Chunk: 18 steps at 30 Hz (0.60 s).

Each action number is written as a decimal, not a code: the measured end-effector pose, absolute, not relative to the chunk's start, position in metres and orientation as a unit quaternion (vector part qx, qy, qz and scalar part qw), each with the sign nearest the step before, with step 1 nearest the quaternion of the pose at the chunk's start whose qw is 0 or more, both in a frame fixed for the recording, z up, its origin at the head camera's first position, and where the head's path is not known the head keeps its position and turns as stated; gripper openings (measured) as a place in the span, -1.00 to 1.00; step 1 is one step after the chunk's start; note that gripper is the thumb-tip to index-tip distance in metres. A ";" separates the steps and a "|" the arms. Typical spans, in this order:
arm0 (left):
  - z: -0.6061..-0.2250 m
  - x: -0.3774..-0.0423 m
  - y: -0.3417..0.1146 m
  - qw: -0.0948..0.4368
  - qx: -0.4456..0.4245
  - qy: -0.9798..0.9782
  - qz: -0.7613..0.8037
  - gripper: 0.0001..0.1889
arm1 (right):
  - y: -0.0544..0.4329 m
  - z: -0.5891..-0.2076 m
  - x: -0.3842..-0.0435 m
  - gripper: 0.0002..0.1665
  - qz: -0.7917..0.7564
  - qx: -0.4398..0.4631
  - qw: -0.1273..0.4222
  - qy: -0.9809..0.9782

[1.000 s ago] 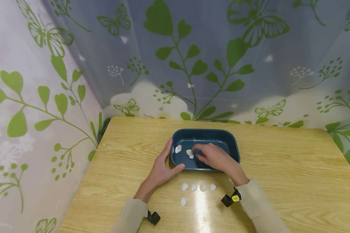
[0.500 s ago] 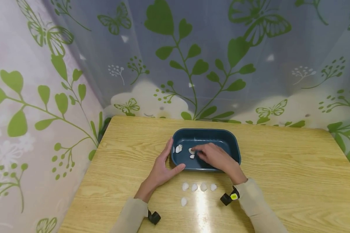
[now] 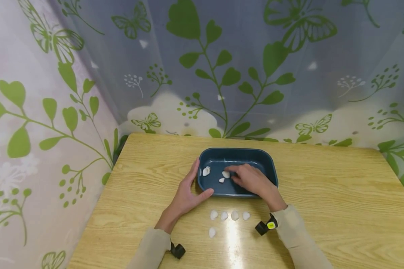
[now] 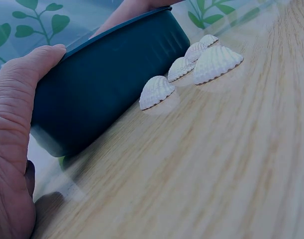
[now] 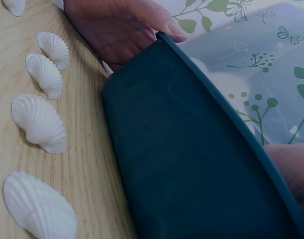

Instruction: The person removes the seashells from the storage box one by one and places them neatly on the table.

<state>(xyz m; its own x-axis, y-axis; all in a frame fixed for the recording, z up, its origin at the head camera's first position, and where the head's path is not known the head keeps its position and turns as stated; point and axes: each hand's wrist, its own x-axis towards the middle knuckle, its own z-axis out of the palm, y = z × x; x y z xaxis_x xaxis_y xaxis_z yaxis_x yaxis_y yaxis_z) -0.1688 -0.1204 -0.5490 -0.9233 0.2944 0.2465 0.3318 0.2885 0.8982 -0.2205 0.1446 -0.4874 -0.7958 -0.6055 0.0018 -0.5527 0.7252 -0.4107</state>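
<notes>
A dark blue rectangular basin [image 3: 237, 195] stands on the table. My left hand [image 3: 186, 194] holds its left end, with fingers along the side wall and the thumb [image 4: 50, 52] at the front rim. Inside the basin, my right hand [image 3: 252, 181] reaches down, its index fingertip touching a white seashell [image 3: 226, 174]. A smaller shell [image 3: 222, 180] lies just in front of that one. Another white shell or small cluster [image 3: 206, 171] rests near the basin's left wall. Both wrist views have the basin wall hiding the right fingertips.
On the wooden table [image 3: 323, 209], several ribbed white shells [image 3: 224, 216] form a row in front of the basin. A single shell [image 3: 212, 232] lies nearer, below the row's left end. A curtain [image 3: 242, 86] with green leaves hangs behind the table.
The shell under my right index finger has slid to the right, away from the smaller shell. My left hand and the basin have stayed in place.
</notes>
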 end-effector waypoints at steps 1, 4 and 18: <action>-0.549 -0.169 -0.121 0.017 -0.195 -0.803 -0.563 0.12 | 0.145 -0.487 -0.220 -0.62 -0.198 -0.311 0.073 0.927; -0.550 -0.169 -0.120 0.019 -0.195 -0.799 -0.568 0.12 | 0.145 -0.486 -0.219 -0.63 -0.203 -0.312 0.082 0.925; -0.548 -0.168 -0.120 0.023 -0.201 -0.798 -0.568 0.12 | 0.147 -0.486 -0.219 -0.66 -0.224 -0.334 0.112 0.909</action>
